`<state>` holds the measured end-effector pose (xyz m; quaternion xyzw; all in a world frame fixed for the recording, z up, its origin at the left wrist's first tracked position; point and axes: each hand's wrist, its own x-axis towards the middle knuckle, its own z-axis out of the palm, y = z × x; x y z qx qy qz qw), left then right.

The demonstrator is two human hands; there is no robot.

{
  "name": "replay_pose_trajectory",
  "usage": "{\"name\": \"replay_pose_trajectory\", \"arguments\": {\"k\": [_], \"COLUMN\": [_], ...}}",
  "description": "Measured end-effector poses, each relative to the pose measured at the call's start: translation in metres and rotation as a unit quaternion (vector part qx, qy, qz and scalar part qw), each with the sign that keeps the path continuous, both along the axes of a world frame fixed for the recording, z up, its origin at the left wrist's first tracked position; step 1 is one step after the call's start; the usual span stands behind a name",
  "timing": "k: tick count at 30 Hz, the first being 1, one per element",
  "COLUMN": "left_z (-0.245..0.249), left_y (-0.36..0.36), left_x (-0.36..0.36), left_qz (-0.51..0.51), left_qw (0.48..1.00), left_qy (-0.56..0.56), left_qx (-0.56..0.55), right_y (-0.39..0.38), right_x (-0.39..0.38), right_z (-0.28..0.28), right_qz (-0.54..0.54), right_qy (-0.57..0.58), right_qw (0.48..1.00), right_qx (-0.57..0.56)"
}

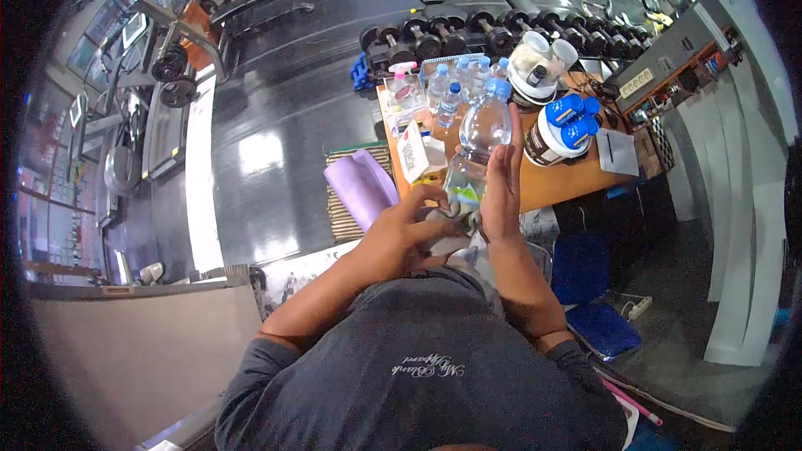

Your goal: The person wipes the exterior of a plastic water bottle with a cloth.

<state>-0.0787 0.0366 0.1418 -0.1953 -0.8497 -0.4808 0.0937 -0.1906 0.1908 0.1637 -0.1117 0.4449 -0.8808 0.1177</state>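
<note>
A large clear plastic bottle (pixel 484 127) with a light blue cap stands tilted in front of my chest. My right hand (pixel 500 196) lies along its right side, fingers pointing up and the palm against the plastic. My left hand (pixel 407 230) is curled around a crumpled grey cloth (pixel 447 234) at the bottle's lower end. Part of the cloth and the bottle's base are hidden behind my fingers. A green patch shows low on the bottle.
The wooden table (pixel 547 188) ahead carries several water bottles (pixel 449 104), a spray bottle (pixel 403 83), a white box (pixel 419 152) and tubs with blue-lidded shakers (pixel 576 121). A rolled purple mat (pixel 361 185) stands left of it. A dumbbell rack (pixel 451 38) is behind.
</note>
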Motion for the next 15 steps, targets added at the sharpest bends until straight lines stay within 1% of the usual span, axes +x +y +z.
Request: {"name": "replay_pose_trajectory", "arguments": {"k": [1, 3, 4, 5, 7, 9, 12, 15], "left_z": [0.004, 0.009, 0.01, 0.01, 0.014, 0.018, 0.014, 0.004], "left_y": [-0.003, -0.01, -0.014, -0.012, -0.012, -0.005, -0.005, -0.014], "left_x": [0.0, 0.0, -0.001, -0.008, -0.009, -0.005, 0.014, 0.024], "left_qz": [0.006, 0.051, 0.077, 0.129, 0.141, 0.15, 0.051, -0.037], "left_qw": [0.998, 0.998, 0.996, 0.987, 0.987, 0.987, 0.997, 0.999], "left_qy": [0.061, 0.035, 0.023, 0.095, 0.074, 0.041, 0.064, -0.007], "left_qx": [-0.003, 0.03, 0.047, 0.031, 0.025, 0.024, -0.005, -0.017], "right_y": [-0.003, -0.006, -0.007, -0.007, -0.008, -0.011, -0.008, -0.008], "right_x": [-0.002, 0.002, 0.01, 0.013, 0.017, 0.011, 0.012, 0.011], "right_z": [-0.011, -0.012, -0.005, -0.004, -0.006, -0.014, -0.006, -0.004], "right_qz": [-0.028, -0.042, -0.029, -0.018, 0.001, -0.021, -0.047, -0.076], "right_qy": [0.071, 0.154, 0.169, 0.177, 0.19, 0.213, 0.216, 0.198], "right_qw": [0.994, 0.974, 0.972, 0.971, 0.971, 0.964, 0.96, 0.958], "right_qx": [0.08, 0.161, 0.162, 0.159, 0.148, 0.158, 0.173, 0.19]}}
